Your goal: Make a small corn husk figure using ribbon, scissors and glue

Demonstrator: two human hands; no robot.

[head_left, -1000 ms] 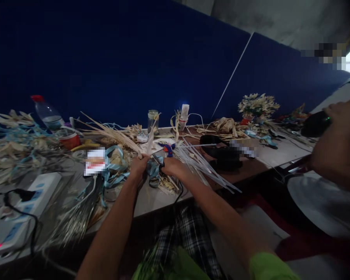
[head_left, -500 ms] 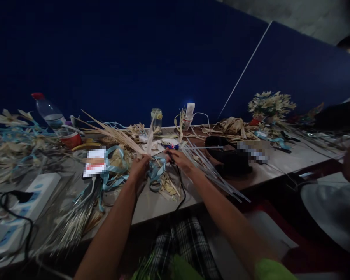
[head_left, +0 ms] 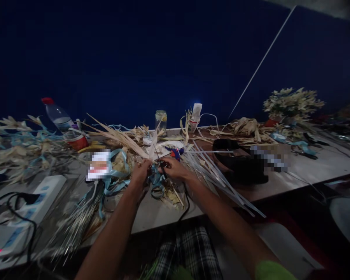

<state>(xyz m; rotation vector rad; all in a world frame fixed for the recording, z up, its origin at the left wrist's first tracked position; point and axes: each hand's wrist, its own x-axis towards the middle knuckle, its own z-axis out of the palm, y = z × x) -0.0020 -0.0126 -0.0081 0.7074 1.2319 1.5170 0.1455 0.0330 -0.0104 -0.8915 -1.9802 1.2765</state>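
My left hand (head_left: 141, 173) is closed on the lower end of a pale dried husk strip (head_left: 153, 144), which stands upright above the fingers. My right hand (head_left: 173, 168) is closed around dark-handled scissors (head_left: 162, 167). Their thin blades point up and left, close to the base of the husk strip; whether they touch it I cannot tell. Just beneath both hands lie light-blue ribbon (head_left: 156, 179) and dry husk scraps (head_left: 172, 198). Behind the left hand a bundle of long dried husks (head_left: 119, 136) fans out to the upper left.
A white power strip (head_left: 36, 210) and thin wires (head_left: 72, 229) lie at left. Further back stand a red-capped bottle (head_left: 56, 114) and a glass jar (head_left: 161, 120). Clear plastic sticks (head_left: 221, 182), a black object (head_left: 239, 165) and a dried-flower bunch (head_left: 291, 103) are at right.
My right hand has moved left with the scissors, bringing the blades up to the husk strip. My left hand keeps its hold. The whole view has shifted slightly.
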